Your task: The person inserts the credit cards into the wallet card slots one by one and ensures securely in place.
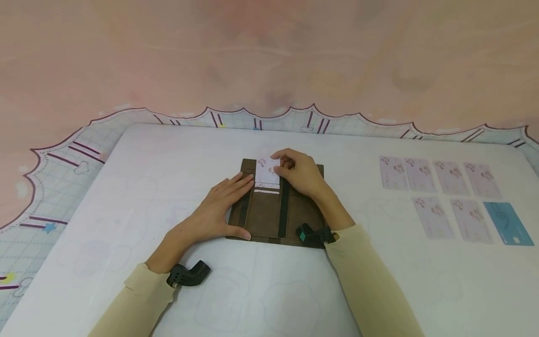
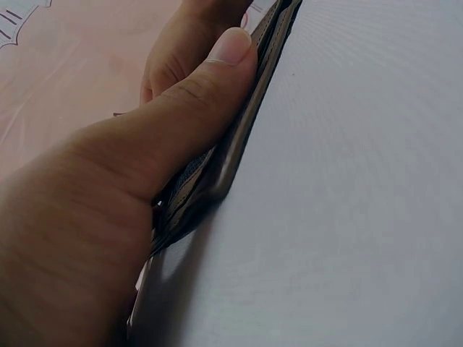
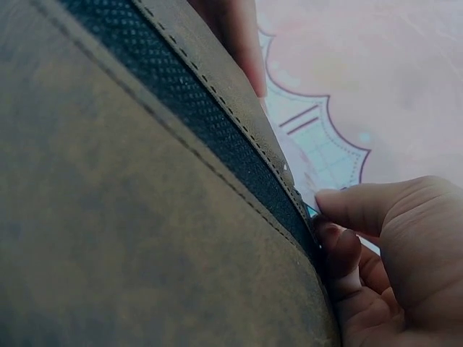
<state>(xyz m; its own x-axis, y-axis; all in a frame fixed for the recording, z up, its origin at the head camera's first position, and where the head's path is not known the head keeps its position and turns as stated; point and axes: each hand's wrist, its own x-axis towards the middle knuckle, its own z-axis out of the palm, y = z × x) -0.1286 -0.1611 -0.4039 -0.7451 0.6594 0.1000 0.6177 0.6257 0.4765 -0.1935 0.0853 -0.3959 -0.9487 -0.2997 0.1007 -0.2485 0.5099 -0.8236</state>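
Note:
A brown leather wallet (image 1: pixel 263 217) lies unfolded on the table, with dark fabric strips running along its inner panels. From its middle panel, a white card (image 1: pixel 264 174) with pink print stands well out past the top slot. My right hand (image 1: pixel 301 173) pinches this card at its right edge; in the right wrist view the thumb presses the card's corner (image 3: pixel 309 194). Just below, narrow white card edges (image 1: pixel 266 191) show in the slots. My left hand (image 1: pixel 219 206) rests spread over the wallet's left side, fingertips beside the card and thumb at the lower edge.
To the right, several pale pink-printed cards (image 1: pixel 422 175) lie in two rows. A blue card (image 1: pixel 508 223) ends the nearer row. The white table (image 1: pixel 168 164) has a patterned scalloped border (image 1: pixel 278 119) behind it. Each wrist wears a black camera band (image 1: pixel 189 274).

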